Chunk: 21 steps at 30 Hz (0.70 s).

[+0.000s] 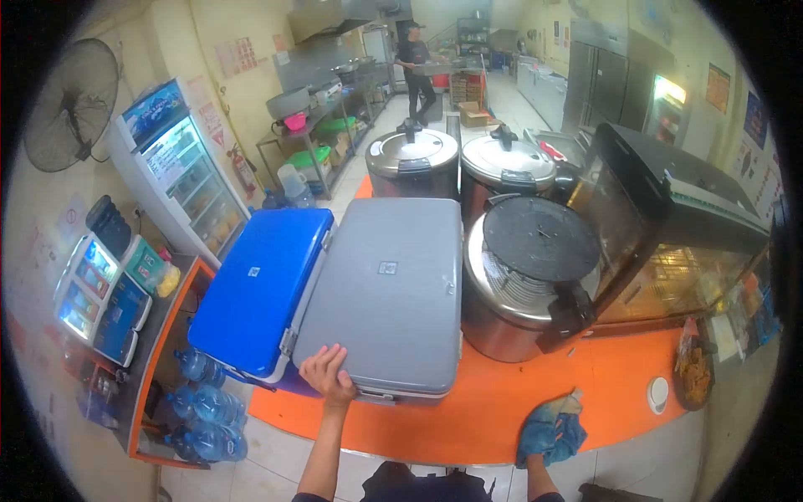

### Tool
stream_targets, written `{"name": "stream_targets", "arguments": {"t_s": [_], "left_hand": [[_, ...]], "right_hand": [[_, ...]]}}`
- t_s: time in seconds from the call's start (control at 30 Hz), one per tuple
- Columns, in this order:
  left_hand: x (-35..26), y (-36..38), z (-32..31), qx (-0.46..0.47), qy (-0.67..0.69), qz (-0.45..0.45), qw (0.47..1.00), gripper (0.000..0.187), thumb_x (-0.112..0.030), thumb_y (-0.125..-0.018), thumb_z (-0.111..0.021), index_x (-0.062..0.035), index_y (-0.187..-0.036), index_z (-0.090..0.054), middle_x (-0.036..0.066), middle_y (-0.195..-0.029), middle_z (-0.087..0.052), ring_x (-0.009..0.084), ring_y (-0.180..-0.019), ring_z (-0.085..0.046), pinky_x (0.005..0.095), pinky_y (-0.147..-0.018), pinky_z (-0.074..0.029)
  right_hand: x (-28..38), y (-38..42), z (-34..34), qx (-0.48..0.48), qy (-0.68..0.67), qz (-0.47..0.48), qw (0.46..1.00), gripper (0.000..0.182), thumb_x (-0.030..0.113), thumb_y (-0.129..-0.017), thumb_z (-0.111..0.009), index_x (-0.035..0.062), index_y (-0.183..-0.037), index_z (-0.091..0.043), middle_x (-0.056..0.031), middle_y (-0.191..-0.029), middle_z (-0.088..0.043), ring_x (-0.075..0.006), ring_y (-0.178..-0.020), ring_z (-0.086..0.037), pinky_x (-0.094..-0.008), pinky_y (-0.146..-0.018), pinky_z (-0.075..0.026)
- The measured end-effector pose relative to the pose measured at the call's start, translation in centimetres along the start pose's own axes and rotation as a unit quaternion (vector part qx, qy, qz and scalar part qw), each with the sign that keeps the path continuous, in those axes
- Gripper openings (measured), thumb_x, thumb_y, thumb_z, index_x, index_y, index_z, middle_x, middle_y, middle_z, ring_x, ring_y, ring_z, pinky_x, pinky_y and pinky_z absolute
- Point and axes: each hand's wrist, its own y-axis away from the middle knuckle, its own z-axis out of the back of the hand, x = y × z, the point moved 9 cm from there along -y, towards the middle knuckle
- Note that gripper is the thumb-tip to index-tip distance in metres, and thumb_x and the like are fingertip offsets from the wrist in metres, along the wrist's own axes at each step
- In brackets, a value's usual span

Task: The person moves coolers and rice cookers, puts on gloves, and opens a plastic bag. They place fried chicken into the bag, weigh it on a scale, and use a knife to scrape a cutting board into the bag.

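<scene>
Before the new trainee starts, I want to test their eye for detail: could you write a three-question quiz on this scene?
1. Choose one: the left hand rests on A) the wall fan, B) the grey cooler lid, C) the display fridge.
2. True or false: the right hand touches the blue cloth.
3. Fill in: in this view, the blue cooler stands to the ____ of the grey one.

Key: 1. B; 2. true; 3. left.

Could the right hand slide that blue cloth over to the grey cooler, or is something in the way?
Nothing visible is in the way: between the cloth and the grey cooler lies bare orange table. The nearest cooker stands farther back, off that path.
</scene>
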Motion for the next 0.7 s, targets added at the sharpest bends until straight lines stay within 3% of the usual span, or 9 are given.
{"name": "stream_targets", "arguments": {"t_s": [0.07, 0.17, 0.27, 0.33, 0.43, 0.5, 0.53, 0.6, 0.7], "left_hand": [[0.0, -0.3, -0.5, 0.019, 0.004, 0.006, 1.0, 0.035, -0.032, -0.091, -0.046, -0.0122, -0.105, -0.071, 0.001, -0.11, -0.068, 0.0236, -0.104, -0.06, 0.0408, -0.096, -0.033], [-0.6, -2.5, 0.3, 0.125, 0.038, 0.043, 0.991, 0.027, -0.021, -0.086, -0.053, -0.0114, -0.107, -0.068, 0.001, -0.113, -0.067, 0.0246, -0.105, -0.059, 0.0435, -0.095, -0.036], [2.7, -2.5, 3.7, 0.151, 0.136, 0.032, 0.978, 0.024, -0.011, -0.082, -0.058, -0.0079, -0.104, -0.066, 0.006, -0.113, -0.065, 0.0269, -0.106, -0.057, 0.046, -0.095, -0.039], [7.3, -2.7, 8.7, 0.043, 0.113, 0.083, 0.989, 0.019, -0.009, -0.084, -0.059, -0.0039, -0.102, -0.064, 0.013, -0.112, -0.063, 0.0288, -0.111, -0.055, 0.0482, -0.096, -0.041], [17.1, -0.6, 14.3, -0.076, -0.026, 0.199, 0.977, 0.033, -0.017, -0.09, -0.06, -0.0016, -0.119, -0.057, 0.017, -0.124, -0.056, 0.032, -0.12, -0.05, 0.0473, -0.103, -0.037], [23.6, 1.0, 16.2, -0.131, -0.047, 0.29, 0.947, 0.047, -0.02, -0.091, -0.06, -0.0033, -0.133, -0.047, 0.016, -0.136, -0.048, 0.0318, -0.129, -0.044, 0.0462, -0.108, -0.033], [27.1, 2.7, 16.1, -0.154, -0.035, 0.338, 0.928, 0.054, -0.022, -0.091, -0.06, -0.0045, -0.139, -0.042, 0.016, -0.141, -0.045, 0.0314, -0.132, -0.041, 0.0456, -0.11, -0.031], [32.6, 4.7, 15.3, -0.194, 0.042, 0.445, 0.873, 0.064, -0.025, -0.091, -0.061, -0.0069, -0.146, -0.034, 0.015, -0.147, -0.039, 0.0302, -0.136, -0.037, 0.045, -0.112, -0.027], [38.0, 5.9, 12.3, -0.232, 0.231, 0.561, 0.76, 0.075, -0.03, -0.087, -0.065, -0.0105, -0.15, -0.029, 0.015, -0.151, -0.035, 0.0302, -0.139, -0.034, 0.0459, -0.114, -0.025]], "right_hand": [[-0.6, 1.2, -0.3, -0.07, 0.029, 0.049, 0.996, 0.065, 0.045, -0.094, -0.045, 0.0177, -0.152, -0.035, -0.0081, -0.161, -0.023, -0.0393, -0.149, -0.013, -0.059, -0.117, -0.013], [-1.5, 3.2, -1.7, -0.015, 0.012, 0.091, 0.996, 0.063, 0.043, -0.093, -0.048, 0.0146, -0.149, -0.039, -0.0106, -0.159, -0.026, -0.0379, -0.147, -0.018, -0.0563, -0.117, -0.016], [-2.6, 6.4, -2.7, 0.064, -0.024, 0.114, 0.991, 0.062, 0.041, -0.092, -0.052, 0.0115, -0.146, -0.042, -0.0131, -0.157, -0.029, -0.0365, -0.146, -0.023, -0.0536, -0.117, -0.019], [-3.0, 8.5, -2.7, 0.119, -0.024, 0.058, 0.991, 0.062, 0.04, -0.092, -0.054, 0.0095, -0.144, -0.044, -0.0148, -0.156, -0.032, -0.0356, -0.145, -0.027, -0.0518, -0.117, -0.021], [-1.8, 11.4, 0.0, 0.156, 0.018, -0.119, 0.98, 0.057, 0.033, -0.087, -0.063, 0.0042, -0.135, -0.052, -0.0194, -0.145, -0.044, -0.0342, -0.136, -0.04, -0.0459, -0.114, -0.029], [4.2, 12.6, 6.5, 0.038, -0.173, -0.048, 0.983, 0.045, 0.024, -0.088, -0.06, 0.0007, -0.126, -0.055, -0.0192, -0.128, -0.053, -0.0334, -0.127, -0.047, -0.0454, -0.111, -0.033], [7.3, 13.1, 9.9, -0.024, -0.264, -0.012, 0.964, 0.039, 0.019, -0.089, -0.058, -0.0011, -0.122, -0.056, -0.019, -0.12, -0.058, -0.033, -0.123, -0.05, -0.0451, -0.109, -0.034], [12.5, 12.4, 14.3, -0.146, -0.478, -0.005, 0.866, 0.037, 0.016, -0.093, -0.055, -0.003, -0.125, -0.053, -0.0169, -0.127, -0.055, -0.0312, -0.124, -0.049, -0.0399, -0.108, -0.036], [22.7, 14.6, 26.9, -0.214, -0.636, 0.096, 0.735, 0.043, 0.02, -0.098, -0.052, -0.0037, -0.133, -0.047, -0.0163, -0.135, -0.05, -0.0284, -0.129, -0.046, -0.0401, -0.109, -0.034]]}}
